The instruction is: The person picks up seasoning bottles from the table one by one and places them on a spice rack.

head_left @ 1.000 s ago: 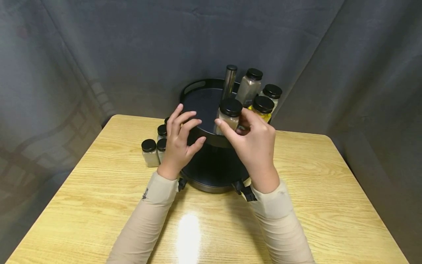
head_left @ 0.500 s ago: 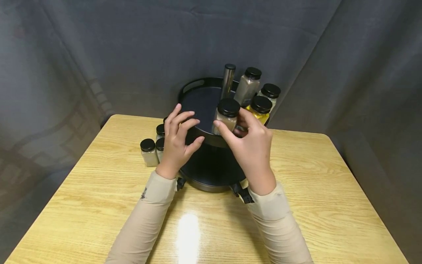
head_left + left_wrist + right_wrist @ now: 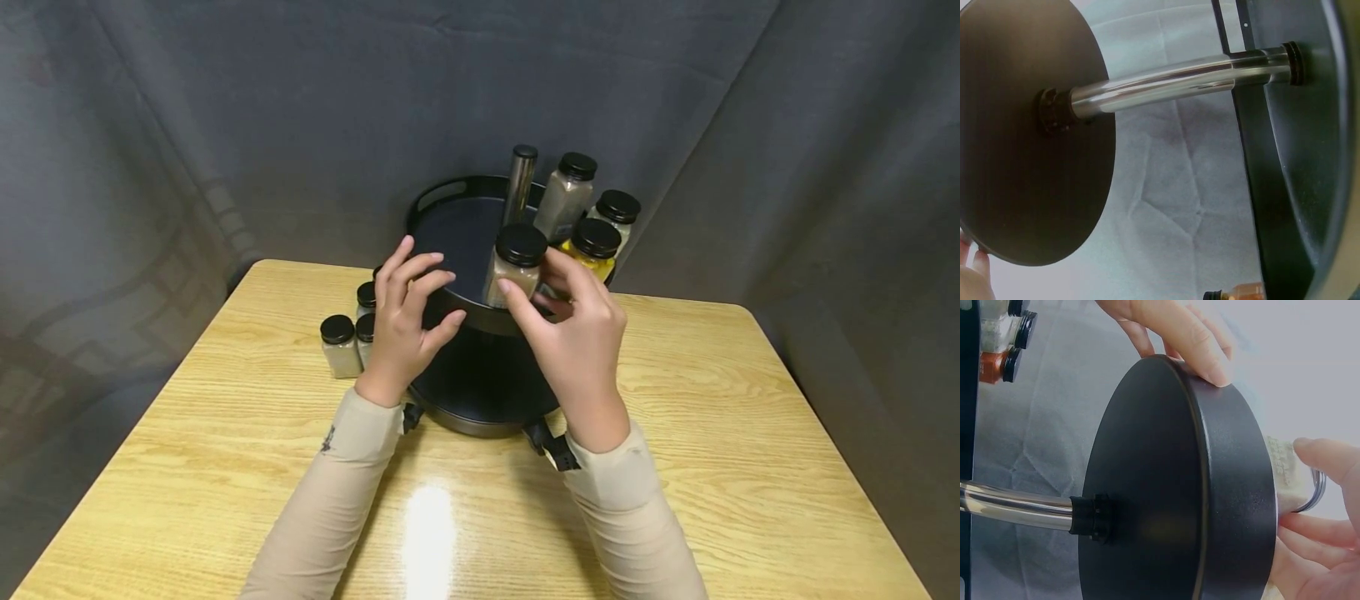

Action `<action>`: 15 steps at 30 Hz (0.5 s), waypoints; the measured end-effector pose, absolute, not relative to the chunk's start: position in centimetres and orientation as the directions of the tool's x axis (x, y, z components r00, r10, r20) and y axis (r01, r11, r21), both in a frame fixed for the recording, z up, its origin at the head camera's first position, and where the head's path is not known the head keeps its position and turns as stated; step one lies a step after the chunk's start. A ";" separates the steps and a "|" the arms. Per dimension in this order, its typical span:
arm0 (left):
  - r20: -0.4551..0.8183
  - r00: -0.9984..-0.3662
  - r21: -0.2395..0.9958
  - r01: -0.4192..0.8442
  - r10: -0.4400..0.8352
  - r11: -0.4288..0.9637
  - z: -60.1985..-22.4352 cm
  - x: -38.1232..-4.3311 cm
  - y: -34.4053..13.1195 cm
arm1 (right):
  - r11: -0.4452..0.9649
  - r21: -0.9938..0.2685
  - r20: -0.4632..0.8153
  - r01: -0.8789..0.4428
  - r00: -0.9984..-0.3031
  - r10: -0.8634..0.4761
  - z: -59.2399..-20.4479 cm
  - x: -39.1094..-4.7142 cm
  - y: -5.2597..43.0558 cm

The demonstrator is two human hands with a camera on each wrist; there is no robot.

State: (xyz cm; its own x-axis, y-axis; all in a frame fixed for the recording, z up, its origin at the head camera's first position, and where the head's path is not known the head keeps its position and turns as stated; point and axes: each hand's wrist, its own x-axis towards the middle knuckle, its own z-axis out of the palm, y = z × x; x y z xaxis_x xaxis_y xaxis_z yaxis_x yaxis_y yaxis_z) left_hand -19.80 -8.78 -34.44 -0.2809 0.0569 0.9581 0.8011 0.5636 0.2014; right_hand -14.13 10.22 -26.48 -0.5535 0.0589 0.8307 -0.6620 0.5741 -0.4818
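Observation:
In the head view my right hand [image 3: 581,333] holds a small square spice jar [image 3: 517,271] with black lid and tan powder, thumb in front and fingers on its right. The jar stands at the front rim of the upper tray [image 3: 450,229] of a black two-tier turntable. My left hand [image 3: 401,333] is spread at the tray's left front, fingers relaxed. The right wrist view shows the left fingers [image 3: 1216,372] resting on the tray's outer wall, and the right thumb [image 3: 1319,456] at the jar, whose pale body [image 3: 1284,469] is partly hidden behind the tray.
Right of the metal post [image 3: 520,183] stand a tall jar [image 3: 566,200], a yellow jar [image 3: 595,250] and another black-lidded jar [image 3: 617,212]. Several jars [image 3: 342,350] stand on the wooden table [image 3: 247,433] left of the turntable. The lower tray [image 3: 487,383] sits underneath; a grey curtain [image 3: 337,100] hangs behind.
The right thumb has slid a little to the right across the jar's front. The jar and left hand have hardly moved.

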 end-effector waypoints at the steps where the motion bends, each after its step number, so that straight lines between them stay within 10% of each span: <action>1: 0.958 -0.281 0.202 0.801 0.057 0.564 -34.4 -19.8 -8.8 | 0.564 -0.488 0.831 -0.666 -0.553 0.066 -26.5 -14.1 10.2; 15: 0.955 -0.293 0.211 0.793 0.053 0.572 -34.5 -19.8 -9.0 | 0.483 -0.469 0.864 -0.740 -0.496 0.079 -26.6 -13.4 11.0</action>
